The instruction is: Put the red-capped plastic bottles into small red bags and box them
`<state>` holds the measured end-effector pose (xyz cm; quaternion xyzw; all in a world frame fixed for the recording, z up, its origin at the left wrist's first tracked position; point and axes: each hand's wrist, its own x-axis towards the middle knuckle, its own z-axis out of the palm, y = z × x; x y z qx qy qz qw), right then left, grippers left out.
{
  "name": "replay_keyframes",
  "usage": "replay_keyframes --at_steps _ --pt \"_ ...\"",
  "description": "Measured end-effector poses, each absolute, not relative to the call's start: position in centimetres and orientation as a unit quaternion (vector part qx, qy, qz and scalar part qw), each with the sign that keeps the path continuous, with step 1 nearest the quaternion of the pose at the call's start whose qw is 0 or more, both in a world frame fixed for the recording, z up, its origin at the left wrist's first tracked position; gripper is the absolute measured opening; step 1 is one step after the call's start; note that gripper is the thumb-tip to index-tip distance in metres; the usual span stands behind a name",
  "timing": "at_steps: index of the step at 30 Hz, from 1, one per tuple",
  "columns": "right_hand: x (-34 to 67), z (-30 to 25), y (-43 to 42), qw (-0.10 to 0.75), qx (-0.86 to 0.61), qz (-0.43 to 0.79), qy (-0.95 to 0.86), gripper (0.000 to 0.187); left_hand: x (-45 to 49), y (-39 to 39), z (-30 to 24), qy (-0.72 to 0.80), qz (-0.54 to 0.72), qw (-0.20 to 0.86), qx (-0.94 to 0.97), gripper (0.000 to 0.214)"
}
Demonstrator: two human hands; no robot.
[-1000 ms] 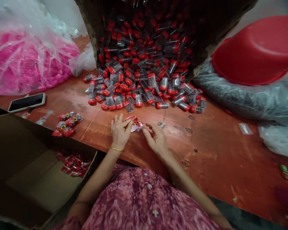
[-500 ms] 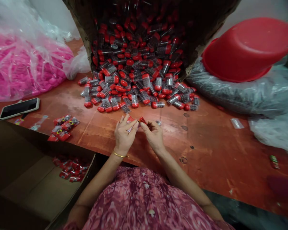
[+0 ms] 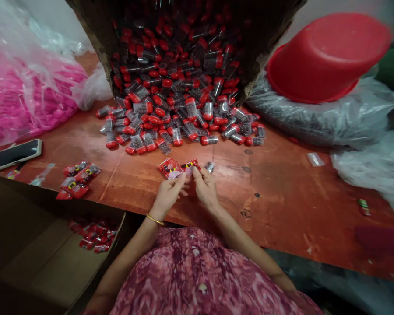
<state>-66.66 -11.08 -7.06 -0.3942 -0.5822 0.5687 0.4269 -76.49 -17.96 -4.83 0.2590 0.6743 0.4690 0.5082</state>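
A small red printed packet (image 3: 191,165) with a black-and-yellow mark is between my hands, above the table. My right hand (image 3: 205,188) pinches its right side between thumb and fingers. At its lower left edge is the thumb of my left hand (image 3: 167,194), closed on the packet; the fingers beneath are partly hidden. Flat red packets (image 3: 169,166) lie on the table just beyond my left fingertips. A small clear capsule (image 3: 209,167) with dark contents rests behind my right fingers.
Red-capped clear capsules (image 3: 151,118) spill from a tipped carton (image 3: 96,30). Filled red packets (image 3: 75,179) lie left, above an open cardboard box (image 3: 95,199) holding more. A phone (image 3: 15,155), pink-filled bag (image 3: 36,96), red bucket (image 3: 328,57) and plastic bag (image 3: 308,124) stand around.
My left hand has drawn back slightly toward me, uncovering the flat red packets on the table. The packet between my hands shows more of its front. The whole view has shifted a little.
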Motion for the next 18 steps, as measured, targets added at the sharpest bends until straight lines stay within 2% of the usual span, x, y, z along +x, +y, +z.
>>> replay_keyframes --at_steps 5,10,14,18 --pt "-66.1 -7.1 -11.4 0.430 -0.374 0.586 -0.576 0.025 -76.0 -17.2 -5.8 0.674 0.544 0.408 0.288 0.048" --pt "-65.5 -7.3 -11.6 0.410 -0.358 0.624 -0.561 0.022 -75.7 -16.6 -5.6 0.646 0.612 0.365 0.273 0.026" --pt "-65.7 -7.1 -11.9 0.419 -0.377 0.648 -0.512 0.026 -75.6 -16.6 -5.2 0.637 0.647 0.334 0.254 0.021" --pt "-65.9 -7.2 -11.8 0.402 -0.371 0.683 -0.484 0.029 -75.3 -16.7 -5.3 0.623 0.651 0.355 0.247 0.019"
